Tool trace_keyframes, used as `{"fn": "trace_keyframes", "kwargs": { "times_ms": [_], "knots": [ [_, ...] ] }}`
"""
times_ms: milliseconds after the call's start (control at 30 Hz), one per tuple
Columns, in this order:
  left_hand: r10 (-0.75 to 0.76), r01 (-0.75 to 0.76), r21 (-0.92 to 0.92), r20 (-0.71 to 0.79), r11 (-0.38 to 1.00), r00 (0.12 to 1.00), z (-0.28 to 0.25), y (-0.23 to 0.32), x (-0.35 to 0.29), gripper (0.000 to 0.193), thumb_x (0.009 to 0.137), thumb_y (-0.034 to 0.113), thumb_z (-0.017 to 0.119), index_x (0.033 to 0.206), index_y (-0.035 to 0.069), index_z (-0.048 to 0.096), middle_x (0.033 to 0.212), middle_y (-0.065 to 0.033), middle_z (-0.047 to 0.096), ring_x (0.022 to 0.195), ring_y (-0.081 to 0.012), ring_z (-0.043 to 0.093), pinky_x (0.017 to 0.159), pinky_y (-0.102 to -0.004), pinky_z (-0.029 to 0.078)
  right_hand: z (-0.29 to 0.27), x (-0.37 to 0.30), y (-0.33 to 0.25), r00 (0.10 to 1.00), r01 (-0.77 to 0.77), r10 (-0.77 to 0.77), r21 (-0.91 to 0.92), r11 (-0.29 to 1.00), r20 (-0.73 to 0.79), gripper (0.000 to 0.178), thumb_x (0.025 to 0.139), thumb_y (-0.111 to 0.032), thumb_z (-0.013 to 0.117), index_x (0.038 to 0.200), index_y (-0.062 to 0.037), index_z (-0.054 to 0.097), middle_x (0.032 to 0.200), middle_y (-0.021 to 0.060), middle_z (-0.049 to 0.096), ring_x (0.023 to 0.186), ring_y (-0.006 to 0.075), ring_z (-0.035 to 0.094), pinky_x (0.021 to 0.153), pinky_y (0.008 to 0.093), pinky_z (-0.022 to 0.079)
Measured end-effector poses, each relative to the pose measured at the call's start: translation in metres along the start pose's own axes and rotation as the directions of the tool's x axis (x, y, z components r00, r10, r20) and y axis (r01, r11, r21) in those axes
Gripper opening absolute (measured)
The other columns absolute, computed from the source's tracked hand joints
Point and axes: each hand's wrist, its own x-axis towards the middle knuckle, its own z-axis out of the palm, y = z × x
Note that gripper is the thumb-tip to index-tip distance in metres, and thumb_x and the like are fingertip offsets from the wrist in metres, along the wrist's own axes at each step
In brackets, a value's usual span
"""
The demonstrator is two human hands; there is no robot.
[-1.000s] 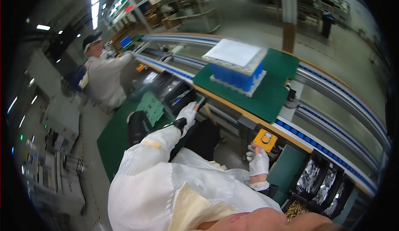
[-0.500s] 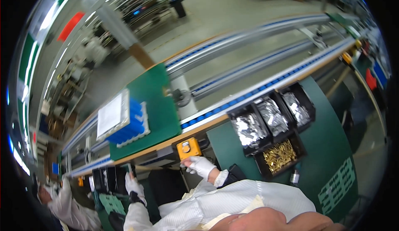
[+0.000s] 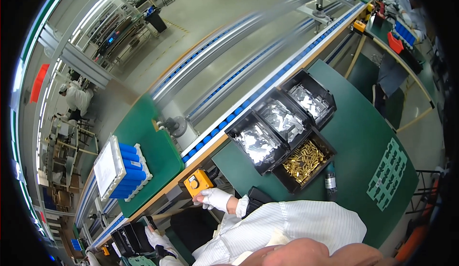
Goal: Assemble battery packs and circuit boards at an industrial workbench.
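Note:
My right hand, in a white glove with bare fingertips, is beside the near edge of an orange button box with a round dark button. Its fingers are loosely bent and apart, with nothing visible in them; whether they touch the box I cannot tell. At the lower left my left hand, also gloved, reaches beside black bins near the rail's edge. Its fingers stretch forward, holding nothing that I can see. The orange box sits below the wooden rail edge.
On the green table at right stand black bins of silver parts, a bin of brass pieces, a small bottle and a green slotted plate. A stack of blue cylinders rests on a green board beside the roller conveyor.
The view has turned and shifted, so the bins and conveyor sit further left. My right hand stays beside the orange box; my left stays by the black bins. The co-worker at lower left is mostly out of view.

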Motion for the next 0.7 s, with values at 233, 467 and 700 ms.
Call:
{"fn": "trace_keyframes", "kwargs": {
  "times_ms": [233, 467, 700],
  "knots": [
    [0.089, -0.09, 0.024, 0.051, 0.996, 0.995, -0.015, 0.023, 0.004, 0.081, 0.066, 0.001, 0.061, 0.139, 0.009, 0.026, 0.138, -0.0183, 0.033, 0.126, -0.0325, 0.035, 0.106, -0.0361, 0.027, -0.003, -0.002, 0.001, 1.0, -0.002, 0.003, 0.083, 0.997, -0.005, 0.021, 0.09, -0.027, 0.051, 0.097, -0.0115, 0.063, 0.088, -0.0023, 0.063, 0.059, 0.0068, 0.047, 0.052, 0.0201, 0.038],
    [-0.103, 0.101, 0.03, 0.085, 0.994, 0.991, -0.007, 0.018, -0.003, 0.074, 0.075, 0.009, 0.063, 0.139, 0.012, 0.026, 0.14, -0.014, 0.031, 0.129, -0.0286, 0.031, 0.108, -0.0349, 0.023, 0.003, 0.001, 0.0, 1.0, -0.013, 0.011, 0.081, 0.997, 0.02, 0.018, 0.088, -0.025, 0.055, 0.097, -0.0106, 0.063, 0.086, -0.0025, 0.062, 0.059, 0.0064, 0.045, 0.051, 0.0198, 0.037],
    [0.022, -0.022, 0.017, 0.034, 1.0, 0.999, 0.014, -0.006, 0.001, 0.072, 0.077, 0.01, 0.06, 0.139, 0.012, 0.025, 0.14, -0.0167, 0.03, 0.129, -0.0322, 0.03, 0.108, -0.0404, 0.021, 0.001, 0.003, 0.001, 0.997, 0.026, -0.032, 0.1, 0.995, 0.066, 0.018, 0.086, -0.021, 0.058, 0.099, -0.0085, 0.061, 0.081, -0.004, 0.058, 0.058, 0.0053, 0.043, 0.05, 0.0182, 0.035]
  ]
}}
